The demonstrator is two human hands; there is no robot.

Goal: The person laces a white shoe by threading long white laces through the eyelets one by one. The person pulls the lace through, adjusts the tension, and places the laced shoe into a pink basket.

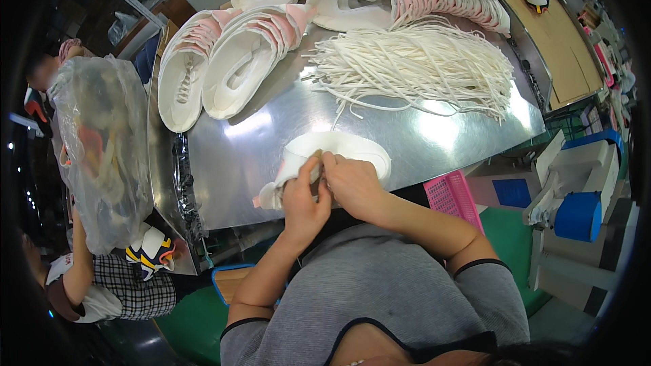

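A white shoe upper (363, 149) lies near the front edge of the metal table (251, 156), its toe toward the right and a little pink at its heel end. My left hand (305, 196) is closed on its opening, thumb and fingers pinching the edge. Close against it, my right hand (352, 186) has its fingers bent together at the same spot on the upper. Whatever small part sits between the fingertips is hidden. Behind the upper spreads a large heap of white shoelaces (413, 71), with some strands hanging loose toward me.
Nested stacks of white and pink shoe uppers (251, 61) stand along the table's far side. At left hangs a clear plastic bag (102, 142), beside a seated co-worker (122, 285). A pink basket (451, 200) and a machine with a blue cylinder (578, 217) stand at right.
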